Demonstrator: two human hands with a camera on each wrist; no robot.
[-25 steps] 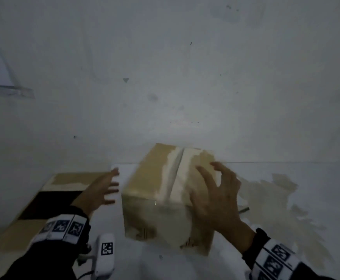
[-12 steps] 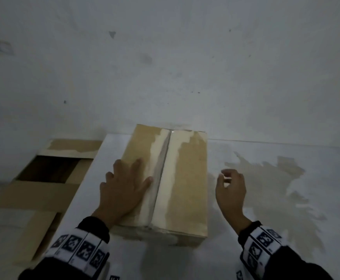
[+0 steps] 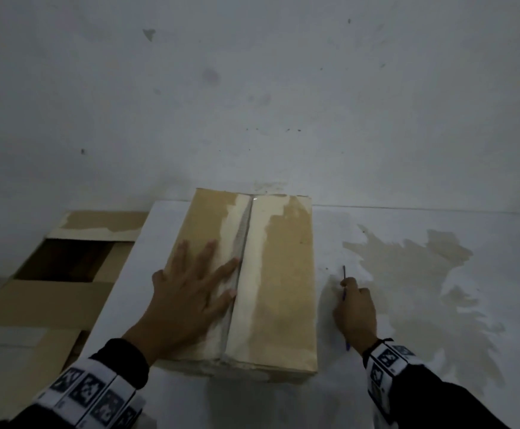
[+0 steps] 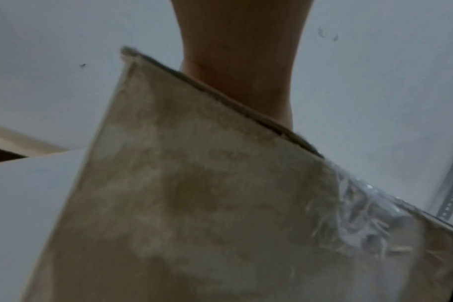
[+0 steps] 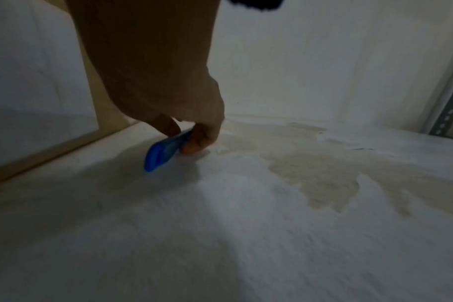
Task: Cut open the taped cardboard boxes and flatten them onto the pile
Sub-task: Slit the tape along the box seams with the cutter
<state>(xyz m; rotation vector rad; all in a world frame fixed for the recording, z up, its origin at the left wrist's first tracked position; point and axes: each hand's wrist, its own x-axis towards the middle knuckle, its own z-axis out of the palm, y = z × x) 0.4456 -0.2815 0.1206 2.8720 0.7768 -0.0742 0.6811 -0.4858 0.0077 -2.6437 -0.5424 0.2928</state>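
One taped cardboard box [image 3: 252, 280] on the tabletop [image 3: 407, 382], near its left edge. One blue-handled cutter [image 5: 166, 149], two hands. Off the left edge, one pile of flattened cardboard [image 3: 36, 292]; sheet count unclear.

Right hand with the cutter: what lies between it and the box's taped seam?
In the head view, bare white table and the box's right flap separate the right hand, pinching the blue cutter, from the taped seam.

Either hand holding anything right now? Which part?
Right hand pinches the blue cutter on the table, fingers around its middle, blue butt end free. Left hand holds nothing; it lies flat on the cardboard box.
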